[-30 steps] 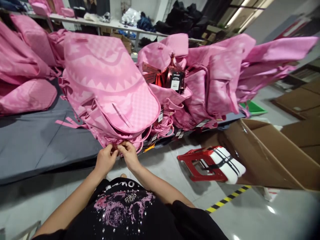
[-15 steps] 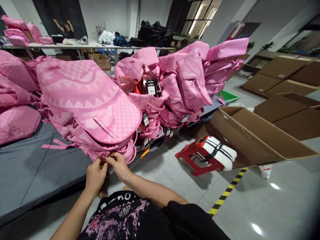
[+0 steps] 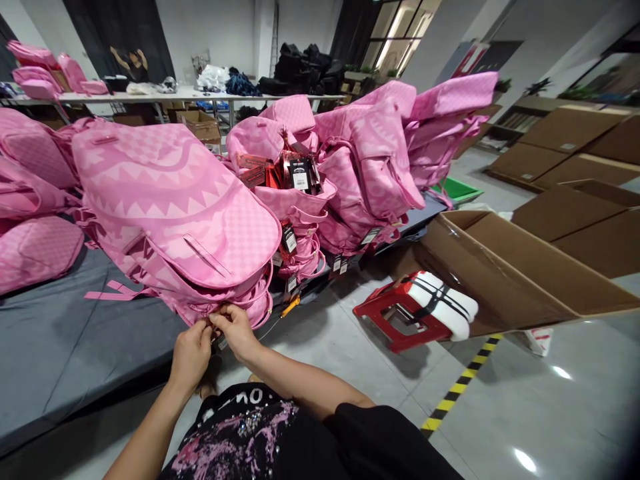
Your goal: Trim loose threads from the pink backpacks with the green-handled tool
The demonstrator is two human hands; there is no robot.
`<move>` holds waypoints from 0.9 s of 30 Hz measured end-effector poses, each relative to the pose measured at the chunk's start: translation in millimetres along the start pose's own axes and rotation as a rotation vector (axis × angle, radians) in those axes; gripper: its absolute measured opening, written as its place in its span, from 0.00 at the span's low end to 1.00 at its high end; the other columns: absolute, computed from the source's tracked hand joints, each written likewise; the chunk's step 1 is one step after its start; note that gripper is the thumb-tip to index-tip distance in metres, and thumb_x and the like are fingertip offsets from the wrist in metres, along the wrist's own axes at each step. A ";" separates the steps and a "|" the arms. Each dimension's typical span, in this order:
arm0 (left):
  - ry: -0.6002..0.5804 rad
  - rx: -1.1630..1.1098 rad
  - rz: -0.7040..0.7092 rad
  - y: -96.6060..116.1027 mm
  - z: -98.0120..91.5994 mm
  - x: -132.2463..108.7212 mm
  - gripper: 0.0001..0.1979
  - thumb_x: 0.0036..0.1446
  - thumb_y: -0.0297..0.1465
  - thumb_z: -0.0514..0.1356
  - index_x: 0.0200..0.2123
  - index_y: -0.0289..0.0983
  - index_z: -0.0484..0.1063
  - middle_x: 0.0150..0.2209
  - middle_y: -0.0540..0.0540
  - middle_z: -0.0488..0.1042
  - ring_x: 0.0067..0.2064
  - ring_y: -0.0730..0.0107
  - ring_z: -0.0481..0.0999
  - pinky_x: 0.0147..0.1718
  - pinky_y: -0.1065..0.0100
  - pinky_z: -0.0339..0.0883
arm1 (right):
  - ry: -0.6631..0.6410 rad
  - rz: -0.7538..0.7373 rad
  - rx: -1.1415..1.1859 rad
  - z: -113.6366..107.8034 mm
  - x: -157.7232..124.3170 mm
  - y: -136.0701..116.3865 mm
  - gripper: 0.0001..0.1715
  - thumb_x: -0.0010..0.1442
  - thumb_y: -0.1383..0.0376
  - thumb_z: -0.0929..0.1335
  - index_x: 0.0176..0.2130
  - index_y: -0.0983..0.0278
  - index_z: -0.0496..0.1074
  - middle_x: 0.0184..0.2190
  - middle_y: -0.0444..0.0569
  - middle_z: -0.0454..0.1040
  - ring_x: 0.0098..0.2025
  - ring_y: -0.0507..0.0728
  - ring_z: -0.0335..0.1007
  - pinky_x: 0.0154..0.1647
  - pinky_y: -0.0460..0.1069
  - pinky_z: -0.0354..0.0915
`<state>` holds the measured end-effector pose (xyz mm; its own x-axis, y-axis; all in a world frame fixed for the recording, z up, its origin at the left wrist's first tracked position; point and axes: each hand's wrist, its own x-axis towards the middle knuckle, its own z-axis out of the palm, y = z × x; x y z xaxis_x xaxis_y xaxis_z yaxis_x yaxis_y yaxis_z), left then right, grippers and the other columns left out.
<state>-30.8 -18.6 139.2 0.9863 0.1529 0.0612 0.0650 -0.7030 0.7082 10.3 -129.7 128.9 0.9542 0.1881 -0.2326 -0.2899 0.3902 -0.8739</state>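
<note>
Both left hand [image 3: 193, 357] and right hand [image 3: 239, 335] pinch, fingertips nearly meeting, a mostly hidden small piece [image 3: 211, 325] at the five o'clock edge of the bag [image 3: 175, 193] on the worktop [image 3: 95, 340]; such fine work likely wants a light, steady hold.

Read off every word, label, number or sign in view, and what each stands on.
Nothing reads with certainty.
Black shirt: white lettering, partly hidden; no whole word readable.
Black tag with white label: print too small.
Lower hanging tag: too small.
Large pink backpack: pattern; no lettering I can make out.
Cardboard box: pale sticker, too blurred.
</note>
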 end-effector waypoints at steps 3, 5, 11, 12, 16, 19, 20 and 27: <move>0.092 -0.018 -0.041 1.9 -0.3 -0.4 0.13 0.55 0.41 0.53 0.31 0.40 0.71 0.29 0.45 0.79 0.31 0.62 0.79 0.32 0.67 0.68 | -0.002 -0.015 -0.004 -0.8 -1.1 -1.1 0.18 0.42 0.55 0.76 0.27 0.63 0.72 0.23 0.41 0.71 0.26 0.51 0.64 0.29 0.47 0.62; 0.079 -0.076 -0.024 3.9 -0.8 -1.2 0.13 0.55 0.42 0.55 0.33 0.39 0.72 0.30 0.46 0.80 0.32 0.62 0.80 0.33 0.67 0.69 | -0.004 -0.019 -0.007 -1.3 -1.9 -2.2 0.17 0.43 0.55 0.76 0.27 0.63 0.72 0.23 0.41 0.71 0.26 0.51 0.64 0.29 0.47 0.62; 0.103 -0.090 -0.018 7.8 -2.4 -2.2 0.12 0.55 0.41 0.55 0.31 0.39 0.72 0.28 0.47 0.79 0.29 0.63 0.79 0.31 0.68 0.69 | -0.001 -0.024 -0.016 -0.7 -3.5 -2.2 0.18 0.41 0.54 0.75 0.27 0.62 0.71 0.23 0.42 0.71 0.26 0.52 0.64 0.28 0.47 0.62; 0.117 -0.091 -0.022 7.8 -2.7 -2.2 0.11 0.54 0.41 0.56 0.31 0.39 0.71 0.29 0.46 0.80 0.31 0.63 0.80 0.33 0.67 0.70 | -0.002 -0.027 -0.018 -0.4 -3.6 -1.9 0.18 0.41 0.54 0.75 0.27 0.62 0.71 0.23 0.42 0.71 0.26 0.52 0.64 0.28 0.47 0.62; -0.002 -0.175 0.005 6.2 -3.7 -3.7 0.14 0.57 0.42 0.54 0.35 0.39 0.72 0.29 0.47 0.79 0.30 0.65 0.80 0.30 0.69 0.70 | 0.007 -0.025 -0.033 0.2 -4.1 0.4 0.17 0.42 0.54 0.74 0.27 0.62 0.71 0.23 0.41 0.69 0.26 0.51 0.63 0.28 0.47 0.61; 0.043 -0.184 -0.041 4.5 -4.3 -5.7 0.14 0.56 0.42 0.55 0.33 0.39 0.72 0.29 0.46 0.79 0.30 0.64 0.80 0.31 0.68 0.71 | 0.008 -0.026 -0.037 0.2 -5.4 3.0 0.16 0.42 0.55 0.74 0.27 0.62 0.71 0.24 0.41 0.70 0.27 0.52 0.63 0.29 0.47 0.61; 0.075 -0.172 -0.050 4.2 -4.7 -6.0 0.12 0.55 0.41 0.56 0.32 0.39 0.72 0.30 0.46 0.80 0.31 0.63 0.80 0.33 0.67 0.72 | 0.006 -0.028 -0.035 0.2 -6.0 3.8 0.16 0.42 0.55 0.74 0.27 0.62 0.71 0.24 0.41 0.70 0.27 0.52 0.63 0.29 0.47 0.61; -0.034 -0.138 0.002 3.8 -10.7 3.6 0.14 0.55 0.43 0.54 0.33 0.39 0.73 0.30 0.45 0.80 0.31 0.61 0.80 0.32 0.65 0.72 | 0.070 -0.108 0.008 2.8 -8.4 3.5 0.14 0.43 0.56 0.74 0.25 0.62 0.70 0.23 0.41 0.70 0.28 0.52 0.62 0.30 0.47 0.61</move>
<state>-28.5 -13.3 149.6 0.9912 0.1262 0.0407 0.0438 -0.6009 0.7981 1.1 -127.4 129.0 0.9826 0.0810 -0.1672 -0.1857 0.4124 -0.8919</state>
